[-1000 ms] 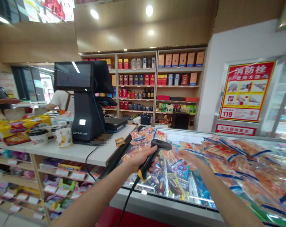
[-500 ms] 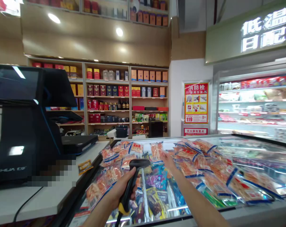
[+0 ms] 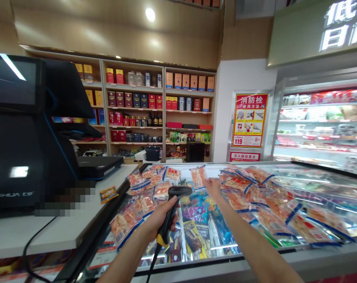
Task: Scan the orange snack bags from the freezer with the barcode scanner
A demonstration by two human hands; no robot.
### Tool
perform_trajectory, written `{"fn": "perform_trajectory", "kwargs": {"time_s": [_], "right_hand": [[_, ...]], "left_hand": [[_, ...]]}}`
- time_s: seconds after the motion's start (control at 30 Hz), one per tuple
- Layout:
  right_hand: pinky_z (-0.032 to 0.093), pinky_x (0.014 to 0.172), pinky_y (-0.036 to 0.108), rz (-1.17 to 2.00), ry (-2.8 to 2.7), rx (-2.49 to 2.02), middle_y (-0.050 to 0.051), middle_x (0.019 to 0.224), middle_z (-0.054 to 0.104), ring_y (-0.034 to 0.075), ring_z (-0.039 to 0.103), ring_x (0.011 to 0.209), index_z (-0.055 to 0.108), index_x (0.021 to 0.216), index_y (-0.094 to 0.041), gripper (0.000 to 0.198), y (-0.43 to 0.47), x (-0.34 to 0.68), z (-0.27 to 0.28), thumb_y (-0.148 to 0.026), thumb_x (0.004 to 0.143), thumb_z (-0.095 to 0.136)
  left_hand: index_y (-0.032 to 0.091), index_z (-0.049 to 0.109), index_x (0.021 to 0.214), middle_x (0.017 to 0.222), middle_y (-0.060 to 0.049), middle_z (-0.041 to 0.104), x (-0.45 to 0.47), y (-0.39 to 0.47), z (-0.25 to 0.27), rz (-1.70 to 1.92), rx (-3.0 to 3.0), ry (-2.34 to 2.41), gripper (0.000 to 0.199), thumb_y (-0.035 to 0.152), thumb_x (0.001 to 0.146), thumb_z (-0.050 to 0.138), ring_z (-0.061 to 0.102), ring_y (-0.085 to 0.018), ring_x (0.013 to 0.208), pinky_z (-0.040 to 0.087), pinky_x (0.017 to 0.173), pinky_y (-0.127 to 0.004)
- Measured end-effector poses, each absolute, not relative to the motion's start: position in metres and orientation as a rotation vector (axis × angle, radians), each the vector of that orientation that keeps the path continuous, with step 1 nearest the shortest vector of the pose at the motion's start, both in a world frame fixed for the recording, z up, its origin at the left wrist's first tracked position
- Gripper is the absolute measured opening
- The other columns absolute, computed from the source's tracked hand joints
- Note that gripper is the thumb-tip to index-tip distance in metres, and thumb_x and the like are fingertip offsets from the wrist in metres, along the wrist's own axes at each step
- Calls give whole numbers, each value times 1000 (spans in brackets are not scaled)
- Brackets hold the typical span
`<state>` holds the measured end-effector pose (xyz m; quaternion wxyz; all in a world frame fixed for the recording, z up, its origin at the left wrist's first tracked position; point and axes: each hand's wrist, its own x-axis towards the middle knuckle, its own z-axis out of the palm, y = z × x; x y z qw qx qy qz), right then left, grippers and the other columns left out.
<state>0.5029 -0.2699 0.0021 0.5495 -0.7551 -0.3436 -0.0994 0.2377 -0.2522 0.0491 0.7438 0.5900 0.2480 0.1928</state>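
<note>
My left hand [image 3: 163,216] is wrapped round the handle of a black and yellow barcode scanner [image 3: 180,191]; its cable hangs down. The scanner's head is turned toward a clear packet of orange-pink food [image 3: 197,177]. Pinching that packet by its right side is my right hand [image 3: 213,187], above the glass top of a chest freezer [image 3: 219,267]. Similar packets with blue edges lie on the glass, one pile [image 3: 143,206] on the left and a larger pile [image 3: 272,214] on the right.
To the left, a black checkout terminal [image 3: 19,157] stands on a white counter [image 3: 57,232], with a small orange-brown packet [image 3: 108,194] near its edge. Colourful bags [image 3: 196,237] show through the freezer glass. Shelves of boxes [image 3: 134,100] and a lit fridge [image 3: 322,118] stand behind.
The view has tipped slightly downward, so the background sits higher. Both hands keep their grips; the scanner and the packet appear a little further right and up in the picture.
</note>
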Motion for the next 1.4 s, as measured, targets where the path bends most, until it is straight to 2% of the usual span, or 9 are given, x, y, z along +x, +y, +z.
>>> {"fn": "perform_trajectory", "kwargs": {"time_s": [0.27, 0.57, 0.73, 0.83, 0.97, 1.1, 1.2, 1.3, 1.4], "right_hand": [[28, 76, 30, -832, -1278, -2257, 8, 95, 52, 20, 41, 92, 54, 94, -19, 25, -283, 494, 16, -20, 77, 36], [16, 83, 48, -823, -1375, -2504, 12, 104, 52, 27, 34, 102, 55, 100, -20, 36, -272, 502, -12, -11, 74, 33], [18, 83, 47, -765, -1250, -2501, 12, 107, 51, 27, 34, 104, 55, 100, -18, 33, -275, 491, 3, -14, 72, 37], [24, 82, 40, -617, -1304, -2372, 9, 110, 50, 25, 37, 102, 53, 100, -20, 30, -273, 457, 4, -26, 74, 38], [31, 77, 35, -211, -1425, -2199, 7, 98, 57, 23, 47, 93, 54, 98, -22, 37, -257, 404, -7, -44, 75, 35], [33, 75, 37, 114, -1335, -2103, 12, 101, 56, 27, 47, 93, 50, 105, -18, 60, -237, 377, -14, -59, 61, 46], [33, 75, 36, 306, -1352, -1972, 10, 99, 57, 28, 46, 93, 51, 103, -18, 69, -225, 377, -12, -54, 45, 62], [36, 70, 31, 409, -1360, -1901, 3, 77, 60, 24, 50, 81, 59, 80, -17, 50, -222, 386, -12, -43, 38, 69], [38, 54, 26, 498, -1315, -1880, -1, 51, 52, 16, 51, 58, 55, 58, -15, 28, -229, 402, -11, -39, 47, 65]], "left_hand": [[16, 47, 71, 38, 5, 48, 237, -238, 42, 425, 1266, 537, 40, 56, 65, 44, 43, -8, 30, 35, 37, -20], [16, 44, 60, 41, 3, 49, 214, -216, 45, 505, 1215, 571, 41, 57, 65, 43, 44, -8, 32, 36, 39, -21], [16, 45, 61, 41, 3, 49, 200, -214, 47, 521, 1208, 561, 40, 56, 65, 44, 44, -7, 33, 36, 39, -21], [16, 46, 62, 41, 4, 48, 192, -214, 48, 515, 1181, 570, 40, 56, 65, 44, 43, -7, 33, 37, 39, -20], [16, 48, 66, 41, 4, 49, 184, -214, 52, 549, 1178, 571, 38, 54, 65, 45, 43, -7, 34, 39, 42, -22], [16, 47, 63, 40, 4, 48, 181, -219, 57, 553, 1177, 575, 38, 54, 65, 46, 43, -8, 32, 38, 40, -22], [16, 46, 61, 38, 4, 47, 179, -225, 60, 565, 1178, 591, 37, 53, 66, 46, 41, -8, 31, 38, 39, -22], [17, 46, 63, 37, 4, 46, 178, -227, 61, 579, 1173, 624, 36, 53, 66, 45, 41, -8, 30, 38, 39, -22], [17, 47, 65, 38, 4, 46, 178, -226, 62, 568, 1184, 628, 37, 53, 66, 45, 41, -8, 31, 38, 40, -22]]}}
